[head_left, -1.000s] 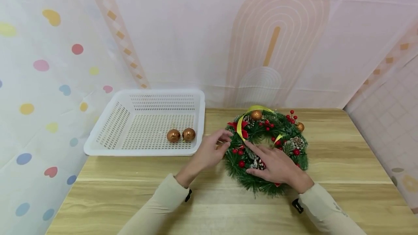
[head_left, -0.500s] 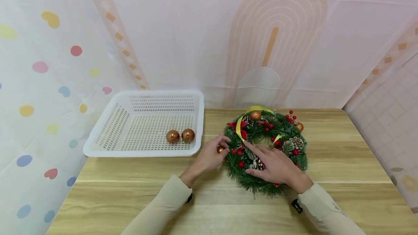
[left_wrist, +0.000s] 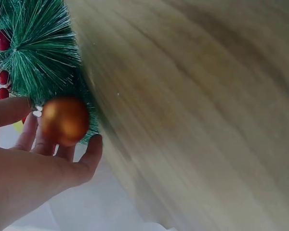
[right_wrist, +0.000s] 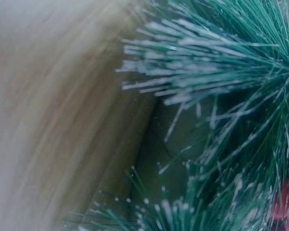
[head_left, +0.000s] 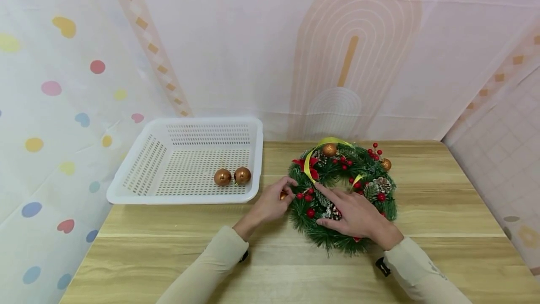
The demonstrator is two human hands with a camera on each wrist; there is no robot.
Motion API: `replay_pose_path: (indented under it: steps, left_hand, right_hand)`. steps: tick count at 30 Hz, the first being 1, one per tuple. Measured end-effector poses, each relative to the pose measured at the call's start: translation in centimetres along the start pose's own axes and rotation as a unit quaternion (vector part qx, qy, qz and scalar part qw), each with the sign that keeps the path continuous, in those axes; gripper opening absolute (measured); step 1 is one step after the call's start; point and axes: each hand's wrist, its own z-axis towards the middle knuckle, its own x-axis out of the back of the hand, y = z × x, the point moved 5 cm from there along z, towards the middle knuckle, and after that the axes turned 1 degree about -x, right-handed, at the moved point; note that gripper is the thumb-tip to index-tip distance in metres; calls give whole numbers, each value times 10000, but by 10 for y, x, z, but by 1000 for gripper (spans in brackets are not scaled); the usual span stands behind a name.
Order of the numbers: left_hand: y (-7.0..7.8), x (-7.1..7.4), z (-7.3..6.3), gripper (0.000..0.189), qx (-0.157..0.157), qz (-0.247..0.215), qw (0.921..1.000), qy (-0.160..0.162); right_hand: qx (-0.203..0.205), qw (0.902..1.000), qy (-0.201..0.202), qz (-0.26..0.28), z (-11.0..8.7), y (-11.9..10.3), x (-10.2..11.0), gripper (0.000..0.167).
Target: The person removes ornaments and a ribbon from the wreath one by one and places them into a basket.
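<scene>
A green wreath (head_left: 305, 226) with red berries, pine cones and a yellow ribbon (head_left: 309, 165) lies on the wooden table. At its left edge is my left hand (head_left: 272, 201), its fingers curled about a copper-coloured bauble (left_wrist: 66, 120). In the left wrist view the thumb meets the forefinger area by the bauble's small cap, and the other fingers bend behind it. My right hand (head_left: 356, 212) rests on the wreath, forefinger straight toward the ribbon's lower end and thumb spread. Its other fingers are partly hidden. Only wreath needles (right_wrist: 197, 62) and table show in the right wrist view.
To the left stands a white perforated basket (head_left: 181, 198) holding two copper baubles (head_left: 222, 177). Two glittery gold balls sit on the wreath's far side. A printed curtain (head_left: 236, 50) hangs behind the wooden table (head_left: 177, 243).
The left hand has drawn slightly back from the wreath and turned, so the bauble among its fingers came into sight. The right hand stays on the wreath.
</scene>
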Motion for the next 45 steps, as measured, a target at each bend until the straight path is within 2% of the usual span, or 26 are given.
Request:
replay_pose_path:
  steps: [4,19,32,34,39,41,45]
  left_hand:
    - [0,0,-1,26,-57,-91,9999,62]
    - [9,3,-3,27,-272,-642,9956,624]
    - [13,4,-3,30,-212,-1022,9934,468]
    - [21,6,-5,30,-184,-1059,9933,435]
    - [22,8,-6,28,-289,-855,9948,478]
    - [15,6,-4,27,-347,-736,9952,553]
    - [17,6,-4,27,-361,-562,9958,631]
  right_hand:
    - [-52,10000,-37,39,0,1,-1,83]
    - [-175,9997,-159,110,1,0,1,84]
    - [-207,9996,-153,97,2,1,0,84]
    - [-208,9996,-136,114,1,1,0,84]
    - [-210,9996,-129,126,1,2,0,85]
    - [-205,9996,-122,117,2,2,-1,85]
    - [-196,9997,-97,103,2,2,-1,84]
